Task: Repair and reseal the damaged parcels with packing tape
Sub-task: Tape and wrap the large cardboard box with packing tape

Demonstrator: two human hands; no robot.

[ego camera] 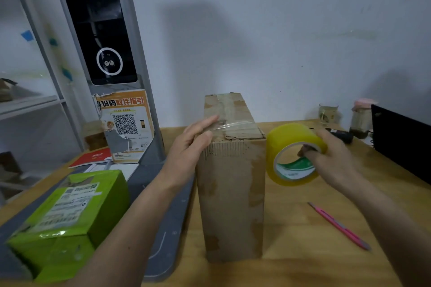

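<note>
A tall worn brown cardboard box (231, 193) stands upright on the wooden table (314, 251). My left hand (193, 144) rests on its top left edge, with the fingers stretched over the top and pressing a strip of clear tape. That strip runs across the top to the yellow tape roll (292, 154), held just right of the box. My right hand (335, 158) grips the roll with fingers hooked through its core.
A green parcel (67, 221) with a shipping label lies at the front left on a grey scale base (161, 228). A pink utility knife (339, 226) lies on the table at the right. A black laptop (401, 142), jars and a grey kiosk post stand behind.
</note>
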